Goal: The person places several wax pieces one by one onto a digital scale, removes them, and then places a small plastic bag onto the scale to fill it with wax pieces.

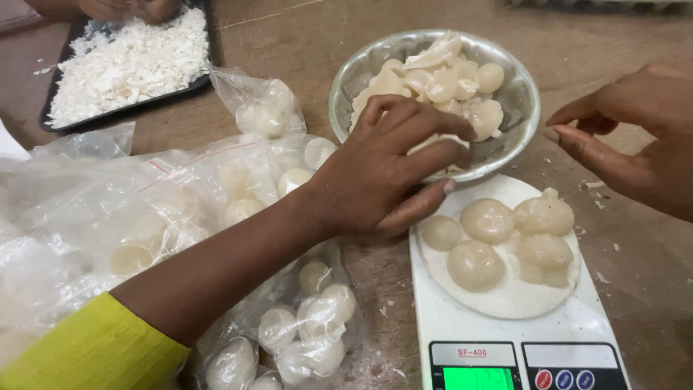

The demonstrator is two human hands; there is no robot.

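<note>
Left hand [382,170] pinching a white dough scrap [437,141] over round steel bowl [521,101]; right hand [635,137] spread, empty. Pale dough balls [485,220] on white kitchen scale [505,318]; clear plastic bags [144,209] crowding brown table [635,289].

At frame centre, the left hand [386,170] pinches a pale translucent peeled fruit piece [438,142] at the rim of the round steel bowl [523,101]. The right hand [635,137] hovers at the right edge, fingers loosely curled. Below, five similar lumps sit on the white digital kitchen scale [505,318]. Clear plastic bags of fruit [238,188] fill the left.
</note>
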